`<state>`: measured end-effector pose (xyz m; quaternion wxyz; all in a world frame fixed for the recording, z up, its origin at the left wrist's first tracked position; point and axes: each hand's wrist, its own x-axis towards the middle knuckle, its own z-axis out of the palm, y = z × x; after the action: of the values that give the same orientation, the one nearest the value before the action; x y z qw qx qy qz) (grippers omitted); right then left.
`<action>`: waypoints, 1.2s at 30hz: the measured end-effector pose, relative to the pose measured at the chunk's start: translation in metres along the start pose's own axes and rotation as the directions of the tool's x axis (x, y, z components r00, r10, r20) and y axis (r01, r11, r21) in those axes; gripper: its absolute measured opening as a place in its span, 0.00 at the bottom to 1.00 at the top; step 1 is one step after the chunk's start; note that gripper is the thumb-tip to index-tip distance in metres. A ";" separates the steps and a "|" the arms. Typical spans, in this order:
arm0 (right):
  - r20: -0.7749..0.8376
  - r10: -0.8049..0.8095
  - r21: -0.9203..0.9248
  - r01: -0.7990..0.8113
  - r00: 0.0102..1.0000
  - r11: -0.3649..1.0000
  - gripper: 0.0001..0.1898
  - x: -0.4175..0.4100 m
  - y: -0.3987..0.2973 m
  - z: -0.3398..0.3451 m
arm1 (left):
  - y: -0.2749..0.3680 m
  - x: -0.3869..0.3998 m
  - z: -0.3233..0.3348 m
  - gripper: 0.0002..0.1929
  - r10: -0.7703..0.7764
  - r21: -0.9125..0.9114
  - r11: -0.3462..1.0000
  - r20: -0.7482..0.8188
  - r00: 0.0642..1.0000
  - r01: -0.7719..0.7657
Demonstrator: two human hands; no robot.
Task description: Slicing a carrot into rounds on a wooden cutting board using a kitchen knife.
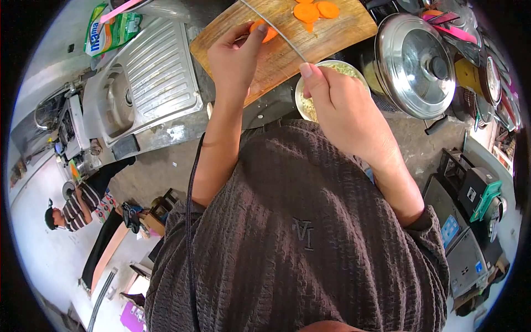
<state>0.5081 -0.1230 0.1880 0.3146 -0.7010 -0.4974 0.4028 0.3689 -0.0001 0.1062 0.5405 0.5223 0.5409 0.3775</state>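
Observation:
On a wooden cutting board [265, 68], my left hand [236, 52] grips a piece of carrot [269, 35] between thumb and fingers. My right hand [344, 103] is closed around the handle end of a knife, whose thin blade [282, 35] stands edge-down and crosses the board just right of the carrot. The handle itself is hidden inside the fist. Several orange carrot slices [307, 12] lie near the board's far edge. Partly behind my right hand, a white bowl [299, 99] holds pale green shredded food.
A steel sink with a ribbed drainboard [161, 79] is at the left, with a green detergent pouch [112, 33] behind it. To the right stands a pot with a domed steel lid [415, 66], amid other cookware. Another person [79, 207] is in the background at left.

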 end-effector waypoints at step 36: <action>0.056 -0.009 -0.023 0.010 0.998 1.000 0.27 0.008 0.002 -0.004 | -0.001 -0.003 -0.001 0.15 -0.002 -0.064 0.998 0.013 1.000 0.003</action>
<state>0.5138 -0.1164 0.1863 0.2941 -0.6907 -0.5140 0.4150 0.3673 -0.0029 0.1064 0.5610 0.5064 0.5257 0.3905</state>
